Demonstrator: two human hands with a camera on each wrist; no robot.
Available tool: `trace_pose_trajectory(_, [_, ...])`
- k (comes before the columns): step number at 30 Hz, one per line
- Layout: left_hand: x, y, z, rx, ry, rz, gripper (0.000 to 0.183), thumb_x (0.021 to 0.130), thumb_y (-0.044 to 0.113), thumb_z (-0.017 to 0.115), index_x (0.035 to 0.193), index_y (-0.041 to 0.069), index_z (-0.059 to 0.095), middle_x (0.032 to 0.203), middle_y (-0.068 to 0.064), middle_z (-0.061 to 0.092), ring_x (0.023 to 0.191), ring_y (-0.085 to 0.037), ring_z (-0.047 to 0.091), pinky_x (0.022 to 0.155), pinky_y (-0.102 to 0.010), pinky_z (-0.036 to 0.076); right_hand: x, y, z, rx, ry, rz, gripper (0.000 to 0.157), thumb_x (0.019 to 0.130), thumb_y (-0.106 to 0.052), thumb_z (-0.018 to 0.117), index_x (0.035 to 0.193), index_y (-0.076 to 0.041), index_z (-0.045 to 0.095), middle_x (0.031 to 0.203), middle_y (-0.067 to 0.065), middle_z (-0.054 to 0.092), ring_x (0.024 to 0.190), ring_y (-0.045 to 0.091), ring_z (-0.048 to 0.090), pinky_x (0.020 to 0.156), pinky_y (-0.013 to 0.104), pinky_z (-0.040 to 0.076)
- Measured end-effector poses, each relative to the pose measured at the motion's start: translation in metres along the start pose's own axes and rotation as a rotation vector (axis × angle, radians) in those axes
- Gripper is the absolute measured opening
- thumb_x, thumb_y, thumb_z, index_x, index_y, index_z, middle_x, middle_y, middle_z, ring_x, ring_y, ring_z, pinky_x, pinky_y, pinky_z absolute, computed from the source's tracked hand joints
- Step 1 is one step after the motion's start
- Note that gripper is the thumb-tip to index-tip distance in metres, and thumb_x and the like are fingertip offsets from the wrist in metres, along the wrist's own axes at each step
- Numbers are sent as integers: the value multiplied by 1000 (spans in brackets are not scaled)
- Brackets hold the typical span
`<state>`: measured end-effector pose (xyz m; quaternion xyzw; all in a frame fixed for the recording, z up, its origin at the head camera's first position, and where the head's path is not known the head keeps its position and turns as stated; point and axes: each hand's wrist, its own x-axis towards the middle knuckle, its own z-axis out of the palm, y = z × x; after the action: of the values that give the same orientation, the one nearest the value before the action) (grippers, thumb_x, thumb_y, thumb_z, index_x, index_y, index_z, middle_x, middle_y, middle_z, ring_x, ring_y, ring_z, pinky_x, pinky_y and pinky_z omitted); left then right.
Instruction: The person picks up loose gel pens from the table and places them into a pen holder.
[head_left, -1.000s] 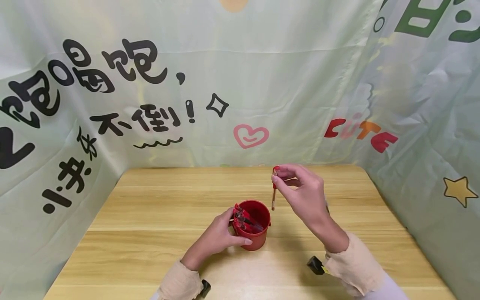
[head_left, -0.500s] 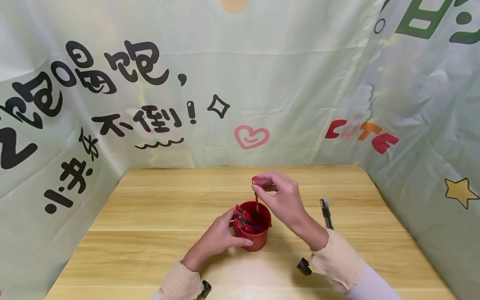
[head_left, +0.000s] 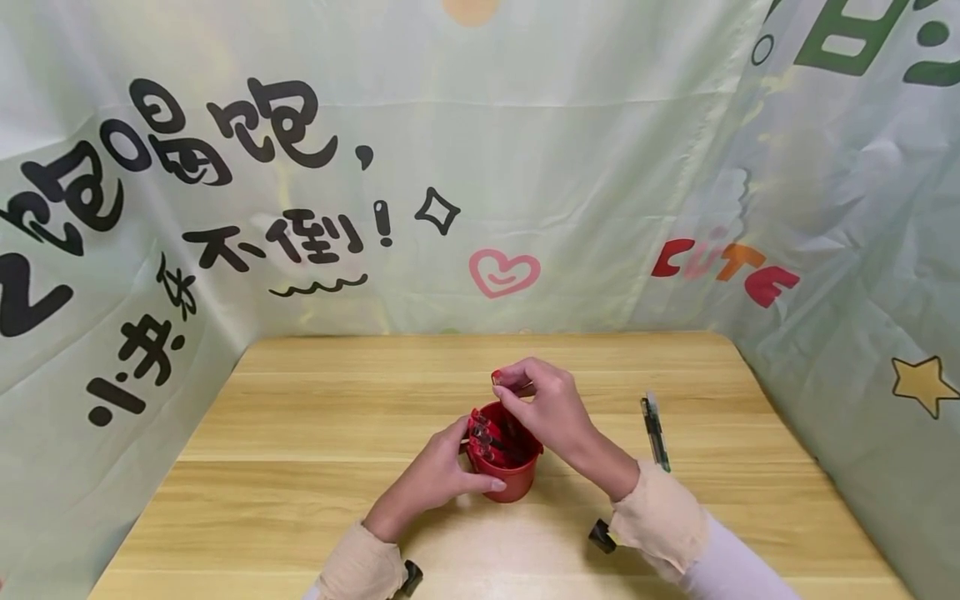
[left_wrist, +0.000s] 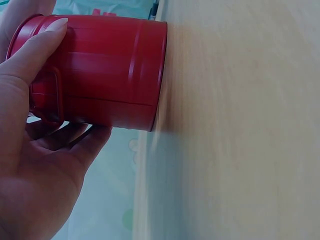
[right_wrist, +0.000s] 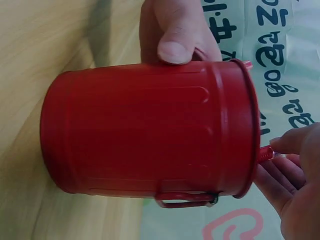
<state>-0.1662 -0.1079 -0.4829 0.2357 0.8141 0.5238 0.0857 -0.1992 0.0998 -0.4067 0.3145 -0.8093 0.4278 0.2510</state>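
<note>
A small red metal bucket [head_left: 513,485] with side handles stands upright on the table. My left hand [head_left: 437,473] grips it from the left, thumb across the front, as the left wrist view of the bucket [left_wrist: 107,70] confirms. Several red-capped pens [head_left: 487,440] lean together against the bucket's left inner wall. Above its mouth, my right hand [head_left: 551,410] pinches the top of a red pen [head_left: 496,377] between thumb and fingers. That pen [right_wrist: 266,153] stands partly inside the bucket in the right wrist view; its lower end is hidden by the wall.
A black pen [head_left: 654,429] with a clear barrel lies on the wooden table [head_left: 300,467] to the right, beyond the right sleeve. Printed cloth [head_left: 585,167] hangs behind the table and along both sides.
My right hand has carried the red pen left from beside the bucket and lowered it into the mouth. The black pen has come into fuller view. My left hand has stayed on the bucket.
</note>
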Motion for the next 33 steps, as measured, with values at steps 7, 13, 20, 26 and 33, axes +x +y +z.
trace_pose_trajectory(7, [0, -1, -1, 2, 1, 11, 84, 79, 45, 90, 149, 32, 46, 143, 16, 61, 130, -8, 61, 112, -34, 52, -3, 0, 4, 7, -60, 54, 18, 84, -2, 84, 98, -6, 73, 93, 7, 78, 77, 14, 77, 68, 23, 64])
trace_pose_trajectory(13, [1, -2, -1, 4, 5, 14, 85, 78, 47, 90, 149, 32, 46, 143, 16, 61, 131, -7, 61, 113, -35, 52, -6, 0, 8, -15, -99, 66, 16, 84, -4, 85, 96, -6, 74, 91, 6, 79, 77, 12, 76, 68, 16, 61])
trace_pose_trajectory(20, [1, -2, 0, -2, 5, 14, 85, 78, 47, 90, 149, 32, 46, 142, 15, 62, 129, -7, 62, 111, -33, 53, -9, 4, 12, -30, -114, 64, 13, 85, -5, 84, 95, -6, 76, 89, 6, 79, 75, 12, 76, 68, 13, 59])
trace_pose_trajectory(26, [0, -1, 0, -8, 0, 17, 86, 79, 46, 90, 151, 31, 45, 143, 14, 61, 129, -8, 62, 111, -32, 53, -11, 4, 14, -59, -125, 54, 12, 85, -6, 85, 94, -7, 77, 88, 5, 79, 75, 11, 76, 68, 13, 59])
trace_pose_trajectory(33, [-1, -2, 0, -11, 0, 20, 88, 79, 45, 90, 152, 32, 44, 144, 15, 61, 128, -9, 63, 111, -33, 53, -13, 2, 15, -74, -139, 52, 13, 83, -6, 86, 94, -5, 77, 88, 6, 79, 75, 12, 76, 68, 13, 59])
